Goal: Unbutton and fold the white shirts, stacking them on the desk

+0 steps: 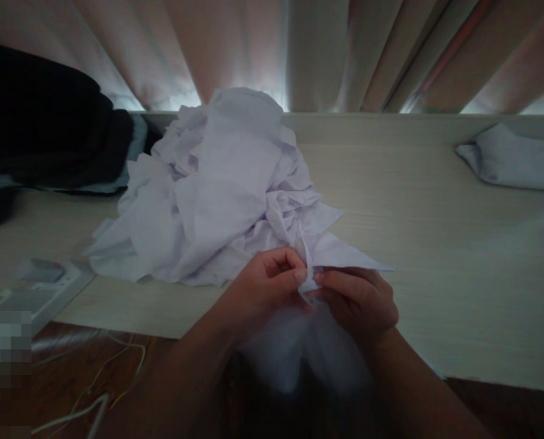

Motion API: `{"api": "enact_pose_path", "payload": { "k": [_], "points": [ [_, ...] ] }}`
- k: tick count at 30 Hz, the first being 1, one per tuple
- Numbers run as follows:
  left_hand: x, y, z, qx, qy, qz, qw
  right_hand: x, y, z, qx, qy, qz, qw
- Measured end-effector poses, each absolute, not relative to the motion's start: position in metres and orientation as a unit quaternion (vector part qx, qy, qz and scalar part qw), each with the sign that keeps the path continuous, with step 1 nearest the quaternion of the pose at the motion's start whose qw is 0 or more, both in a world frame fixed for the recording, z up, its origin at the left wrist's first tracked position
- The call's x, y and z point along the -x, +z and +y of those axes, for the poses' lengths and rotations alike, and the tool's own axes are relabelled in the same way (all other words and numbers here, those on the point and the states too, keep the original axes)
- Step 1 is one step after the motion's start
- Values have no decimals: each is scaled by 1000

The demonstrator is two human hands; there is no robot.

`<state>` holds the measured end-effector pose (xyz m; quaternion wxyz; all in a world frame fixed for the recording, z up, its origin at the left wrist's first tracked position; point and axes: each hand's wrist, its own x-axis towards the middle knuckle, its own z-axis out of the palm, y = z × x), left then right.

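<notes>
A rumpled heap of thin white cloth (235,164) lies on the pale tabletop, and part of it hangs over the front edge between my forearms. My left hand (272,277) pinches a narrow fold of the cloth between thumb and forefinger at the heap's near right side. Close against it, my right hand (357,296) grips the same fold from the other side, thumb toward the left. A pointed corner of the cloth sticks out to the right above my right hand. Whatever detail lies between the fingertips is too small to make out.
Dark folded fabric (43,122) is stacked at the back left. A power strip (64,283) sits at the left front edge, with white cables (139,356) on the floor below. A grey cloth bundle (519,158) lies at the far right. Curtains (235,49) hang behind the table.
</notes>
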<state>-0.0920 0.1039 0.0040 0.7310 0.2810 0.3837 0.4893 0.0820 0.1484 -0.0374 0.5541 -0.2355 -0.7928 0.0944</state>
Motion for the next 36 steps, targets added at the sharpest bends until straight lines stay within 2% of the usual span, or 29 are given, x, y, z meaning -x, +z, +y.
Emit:
{"api": "enact_pose_path", "payload": {
  "k": [9,18,24,29,32,36],
  "points": [
    [95,-6,100,-312,479,368,733,-81,-33,152,230,92,-798,550],
    [95,4,107,-401,494,490,596,-79,-38,161,224,137,-810,525],
    [94,-14,114,-418,521,487,562,-70,-44,168,337,279,-752,493],
    [91,-19,119,-492,479,574,446,-63,-52,165,376,448,-685,434],
    [92,-20,123,-505,476,598,401,-61,-55,165,394,484,-648,437],
    [93,-20,126,-459,488,612,420,-62,-53,169,389,514,-621,446]
  ]
}}
